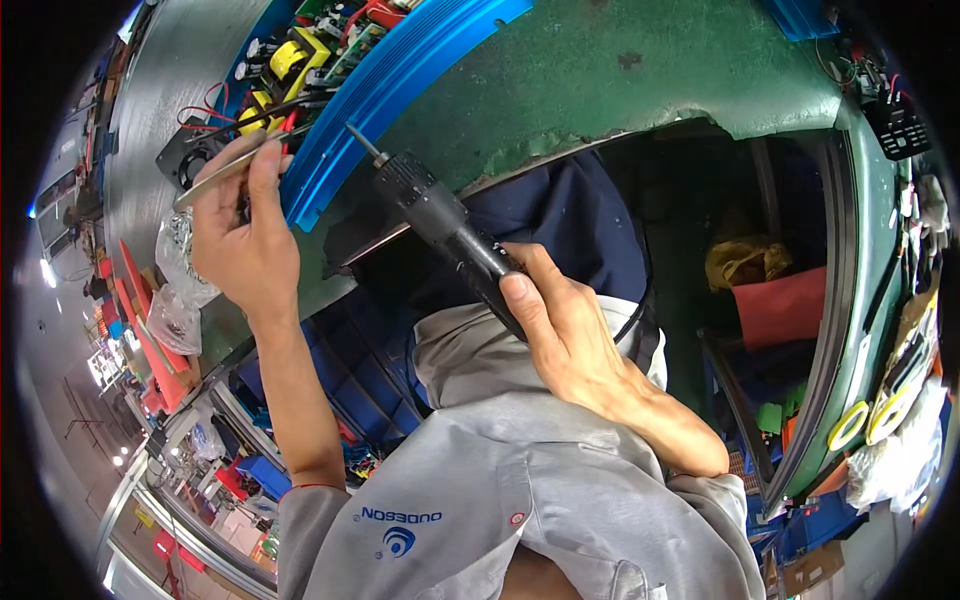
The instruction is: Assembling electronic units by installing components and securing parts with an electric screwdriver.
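Head view on my feed: right hand (pixel 565 325) wrapped round the rear of the black screwdriver (pixel 440 215), its long axis running diagonally past my grip, bit (pixel 366 144) pointing up-left toward the blue housing (pixel 400 75); left hand (pixel 245 235) pinching a thin plate (pixel 222 174).

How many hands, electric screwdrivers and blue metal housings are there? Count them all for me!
Hands: 2 (left hand, right hand)
Electric screwdriver: 1
Blue metal housings: 2 (long housing by the left hand, partly seen housing at top right)
Total: 5
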{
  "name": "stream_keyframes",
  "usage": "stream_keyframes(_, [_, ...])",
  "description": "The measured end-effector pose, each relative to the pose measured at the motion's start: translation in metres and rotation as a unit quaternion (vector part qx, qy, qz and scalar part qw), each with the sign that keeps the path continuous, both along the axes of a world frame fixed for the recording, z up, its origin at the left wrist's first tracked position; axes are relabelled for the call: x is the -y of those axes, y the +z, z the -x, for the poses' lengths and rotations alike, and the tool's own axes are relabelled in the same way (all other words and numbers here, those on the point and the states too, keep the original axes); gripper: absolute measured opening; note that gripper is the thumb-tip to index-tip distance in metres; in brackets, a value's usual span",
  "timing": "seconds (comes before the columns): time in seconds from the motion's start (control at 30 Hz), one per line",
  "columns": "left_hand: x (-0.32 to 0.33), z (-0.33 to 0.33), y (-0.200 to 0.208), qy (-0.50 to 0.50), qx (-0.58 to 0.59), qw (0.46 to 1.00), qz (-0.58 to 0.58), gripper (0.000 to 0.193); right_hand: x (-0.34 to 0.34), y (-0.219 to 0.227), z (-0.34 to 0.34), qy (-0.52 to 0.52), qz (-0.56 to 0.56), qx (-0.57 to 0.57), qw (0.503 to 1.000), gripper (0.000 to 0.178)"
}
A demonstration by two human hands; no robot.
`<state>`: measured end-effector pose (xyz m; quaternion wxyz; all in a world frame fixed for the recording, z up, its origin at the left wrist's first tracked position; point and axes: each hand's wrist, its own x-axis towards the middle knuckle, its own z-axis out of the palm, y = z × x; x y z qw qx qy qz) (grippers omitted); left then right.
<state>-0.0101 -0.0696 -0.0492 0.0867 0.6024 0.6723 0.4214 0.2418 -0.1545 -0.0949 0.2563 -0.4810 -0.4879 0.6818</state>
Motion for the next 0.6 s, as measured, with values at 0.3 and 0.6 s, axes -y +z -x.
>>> stream_keyframes(0.3, [-0.005, 0.000, 0.000, -0.003, 0.018, 1.000, -0.017, 0.020, -0.012, 0.011, -0.005, 0.029, 0.109, -0.047, 0.992, 0.051])
stream_keyframes(0.6, [0.000, 0.009, 0.012, -0.012, -0.041, 0.999, 0.016, 0.007, -0.012, 0.017, 0.002, 0.010, 0.092, -0.039, 0.995, 0.056])
